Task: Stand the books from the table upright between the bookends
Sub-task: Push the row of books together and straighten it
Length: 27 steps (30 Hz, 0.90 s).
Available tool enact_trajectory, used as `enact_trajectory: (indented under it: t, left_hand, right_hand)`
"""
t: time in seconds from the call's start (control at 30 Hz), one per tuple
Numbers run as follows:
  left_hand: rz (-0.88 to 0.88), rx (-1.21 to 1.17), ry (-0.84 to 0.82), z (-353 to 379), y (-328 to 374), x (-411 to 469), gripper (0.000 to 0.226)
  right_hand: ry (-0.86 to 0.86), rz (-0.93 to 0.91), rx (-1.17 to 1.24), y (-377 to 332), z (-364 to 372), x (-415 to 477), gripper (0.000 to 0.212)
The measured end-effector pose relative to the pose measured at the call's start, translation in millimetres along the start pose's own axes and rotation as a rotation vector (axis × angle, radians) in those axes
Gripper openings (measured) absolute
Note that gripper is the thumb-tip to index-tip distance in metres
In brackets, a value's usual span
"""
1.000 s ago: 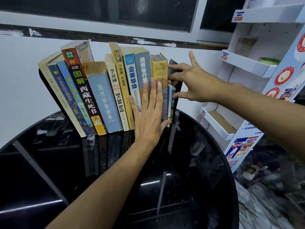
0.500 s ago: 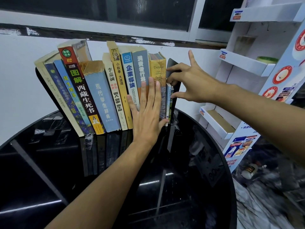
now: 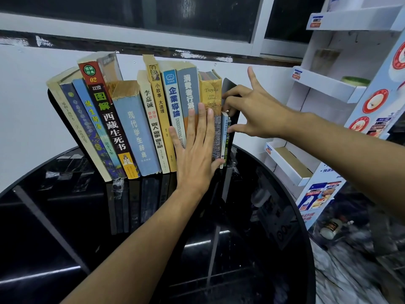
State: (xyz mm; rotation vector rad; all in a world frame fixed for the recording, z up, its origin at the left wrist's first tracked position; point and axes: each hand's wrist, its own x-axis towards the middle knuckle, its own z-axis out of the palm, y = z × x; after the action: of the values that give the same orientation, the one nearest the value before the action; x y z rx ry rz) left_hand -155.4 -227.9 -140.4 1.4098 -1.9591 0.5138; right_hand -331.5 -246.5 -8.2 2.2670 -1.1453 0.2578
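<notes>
A row of several books (image 3: 135, 128) stands on the black round table (image 3: 65, 227), all leaning left against the left bookend (image 3: 50, 99). My left hand (image 3: 197, 159) lies flat with straight fingers against the spines at the right of the row, beside the yellow Troyka book (image 3: 209, 91). Two thin books (image 3: 224, 137) stand between that book and the black right bookend (image 3: 229, 86). My right hand (image 3: 258, 113) pinches the bookend's front edge, fingers curled above and thumb below by the thin books, little finger sticking up.
A white wall runs close behind the books, below a dark window. A white cardboard display shelf (image 3: 328, 84) stands just right of the table, close to my right forearm. The table's glossy front half (image 3: 153, 260) reflects the books.
My right hand's fingers have curled in tighter on the right bookend's edge. My left hand has stayed pressed on the spines. The row of books has hardly shifted.
</notes>
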Motion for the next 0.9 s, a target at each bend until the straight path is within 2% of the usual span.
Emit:
enact_trajectory:
  t: [0.3, 0.4, 0.9]
  left_hand:
    - [-0.004, -0.002, 0.017, 2.0, 0.4, 0.6, 0.134]
    - [-0.007, 0.0, 0.017, 2.0, 0.7, 1.1, 0.135]
    - [-0.009, -0.006, -0.003, 0.5, 0.5, 0.4, 0.133]
  right_hand:
    - [0.018, -0.025, 0.068, 3.4, 3.8, -3.4, 0.046]
    - [0.036, -0.028, 0.087, 3.1, 6.0, -3.8, 0.041]
    - [0.034, 0.024, 0.056, -1.5, 7.3, -4.4, 0.04]
